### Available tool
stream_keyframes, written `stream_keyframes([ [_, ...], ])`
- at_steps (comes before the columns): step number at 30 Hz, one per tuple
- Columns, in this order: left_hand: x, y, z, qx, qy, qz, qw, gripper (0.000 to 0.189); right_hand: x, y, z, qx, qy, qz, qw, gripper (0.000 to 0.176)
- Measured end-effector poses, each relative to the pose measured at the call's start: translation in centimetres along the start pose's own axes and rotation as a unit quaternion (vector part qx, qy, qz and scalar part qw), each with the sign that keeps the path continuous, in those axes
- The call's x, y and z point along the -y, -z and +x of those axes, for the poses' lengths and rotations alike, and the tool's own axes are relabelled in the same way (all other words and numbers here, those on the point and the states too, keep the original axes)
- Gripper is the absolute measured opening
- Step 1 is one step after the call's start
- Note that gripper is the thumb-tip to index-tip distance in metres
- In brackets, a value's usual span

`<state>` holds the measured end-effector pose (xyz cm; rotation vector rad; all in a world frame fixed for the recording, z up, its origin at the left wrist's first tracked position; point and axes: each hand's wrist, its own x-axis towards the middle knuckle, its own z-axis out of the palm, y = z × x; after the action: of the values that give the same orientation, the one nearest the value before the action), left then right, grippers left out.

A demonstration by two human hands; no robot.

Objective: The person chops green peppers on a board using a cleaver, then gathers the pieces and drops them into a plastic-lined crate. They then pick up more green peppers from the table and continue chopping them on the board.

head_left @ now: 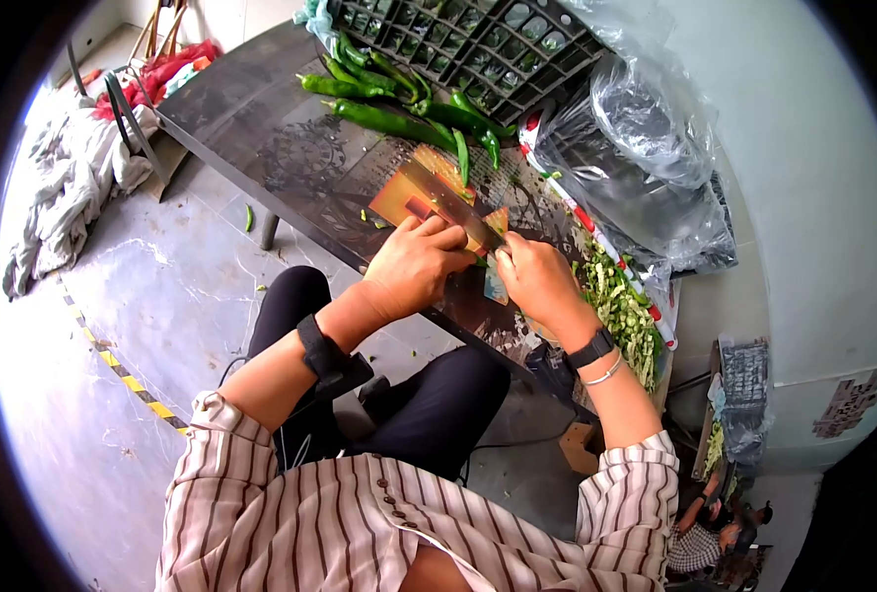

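My right hand (537, 281) is closed round the handle of a knife (448, 202), whose wide blade points up and left over an orange patterned sheet (391, 200). Close beside the blade, my left hand (417, 261) has its fingers curled down; a bit of green pepper (480, 261) shows near its fingertips, mostly hidden. Several whole green peppers (379, 118) lie in a pile beyond the knife. Chopped green pieces (621, 316) are heaped right of my right hand.
A black crate (503, 49) stands at the table's (231, 94) far side. Clear plastic wrapping (646, 128) covers things at the right. Another person (700, 543) is at the lower right. Cloth (59, 187) lies on the floor at left.
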<state>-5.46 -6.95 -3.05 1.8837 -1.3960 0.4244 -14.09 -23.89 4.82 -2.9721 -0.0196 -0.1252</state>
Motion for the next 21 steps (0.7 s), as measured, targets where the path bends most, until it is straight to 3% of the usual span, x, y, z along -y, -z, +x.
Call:
stream_keyframes([
  [3,-0.1,0.1,-0.1,0.004,-0.003,0.016,1.0,0.031,-0.1,0.7,-0.1,-0.021,0.003,0.023,1.0,0.019],
  [12,-0.1,0.2,-0.1,0.024,0.014,0.009,1.0,0.031,0.5,2.4,-2.3,0.066,-0.027,0.005,0.997,0.019],
  [18,0.1,-0.2,0.0,0.027,0.012,0.007,1.0,0.031,0.7,0.9,-0.9,0.046,-0.041,0.015,0.998,0.019],
  [21,0.1,0.0,0.0,0.011,0.001,0.001,1.0,0.032,0.2,-0.4,1.1,-0.009,0.013,0.015,1.0,0.018],
])
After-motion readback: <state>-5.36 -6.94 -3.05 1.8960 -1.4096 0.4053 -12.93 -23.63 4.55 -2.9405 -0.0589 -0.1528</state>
